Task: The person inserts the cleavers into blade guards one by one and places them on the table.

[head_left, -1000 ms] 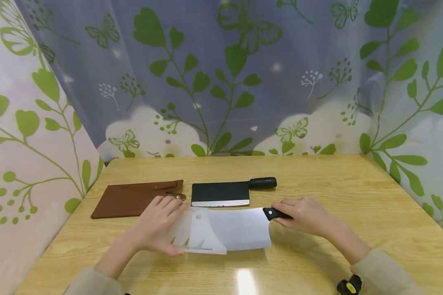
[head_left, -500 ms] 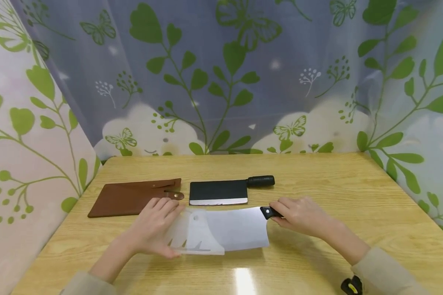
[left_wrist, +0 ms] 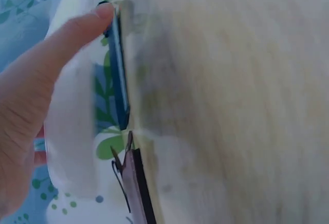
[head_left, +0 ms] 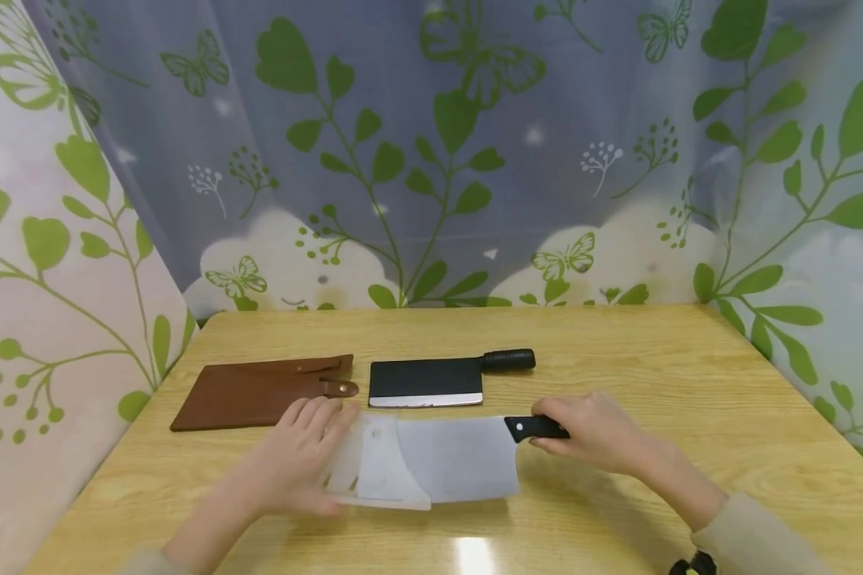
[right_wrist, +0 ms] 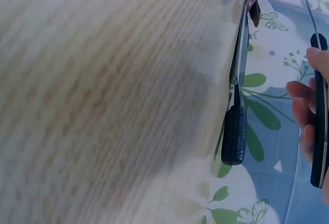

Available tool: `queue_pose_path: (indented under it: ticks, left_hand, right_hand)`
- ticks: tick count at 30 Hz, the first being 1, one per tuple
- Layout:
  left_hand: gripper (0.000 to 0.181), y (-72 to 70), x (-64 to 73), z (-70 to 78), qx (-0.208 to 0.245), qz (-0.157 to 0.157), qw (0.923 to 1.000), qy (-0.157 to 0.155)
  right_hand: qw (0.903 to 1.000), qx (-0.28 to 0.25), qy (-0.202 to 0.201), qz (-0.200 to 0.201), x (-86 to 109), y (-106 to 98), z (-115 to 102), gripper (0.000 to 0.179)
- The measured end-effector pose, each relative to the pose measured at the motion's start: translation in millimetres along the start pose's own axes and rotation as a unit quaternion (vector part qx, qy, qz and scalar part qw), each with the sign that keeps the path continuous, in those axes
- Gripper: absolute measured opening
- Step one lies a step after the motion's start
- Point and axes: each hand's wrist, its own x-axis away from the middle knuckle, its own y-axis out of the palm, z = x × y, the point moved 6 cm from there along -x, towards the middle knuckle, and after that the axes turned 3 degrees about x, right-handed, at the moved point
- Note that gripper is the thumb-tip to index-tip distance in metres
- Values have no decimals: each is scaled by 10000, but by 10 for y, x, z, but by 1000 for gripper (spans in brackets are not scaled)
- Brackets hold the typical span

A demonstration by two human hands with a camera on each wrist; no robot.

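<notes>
A broad silver cleaver (head_left: 460, 459) with a black riveted handle is held over the near part of the table. My right hand (head_left: 591, 431) grips its handle (right_wrist: 320, 116), the fingers curled round it in the right wrist view. A whitish see-through blade cover (head_left: 388, 463) sits over the left part of the blade. My left hand (head_left: 298, 455) holds the cover's left end, thumb along the lower edge and fingers at the upper edge. In the left wrist view the cover (left_wrist: 72, 126) stands beside the thumb. The blade's covered end shows only faintly.
Just behind lies a black cleaver (head_left: 426, 379) with a bright edge, its handle (right_wrist: 235, 136) to the right. A brown leather sheath (head_left: 259, 391) with a snap strap lies to its left. The wooden table (head_left: 654, 351) ends at a patterned curtain (head_left: 403, 160).
The cleaver and its cover have turned slightly, so the cover's lower edge shows more. More of the black handle shows at my right hand. Both hands keep hold.
</notes>
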Motion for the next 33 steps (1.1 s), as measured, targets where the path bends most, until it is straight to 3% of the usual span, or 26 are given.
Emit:
queue_pose_path:
  ticks: [6,11,19,33]
  left_hand:
    - [116,24,31,51,-29,-86,9999,-140]
    - [110,-34,-2,78,-118,76,9999,56]
    - [106,-105,-46,78,-201,419,9985,301]
    - [107,-100,-30,35,-172,130,9995,245]
  right_hand:
    - [9996,-266,21,-100,20,14,-45,23]
    - [9987,-498,-113,90,54,-26,-86,24]
    - [9981,-578,73,213,76,-62,-126,25]
    - [9990,-406,126,143,21,-124,-236,23]
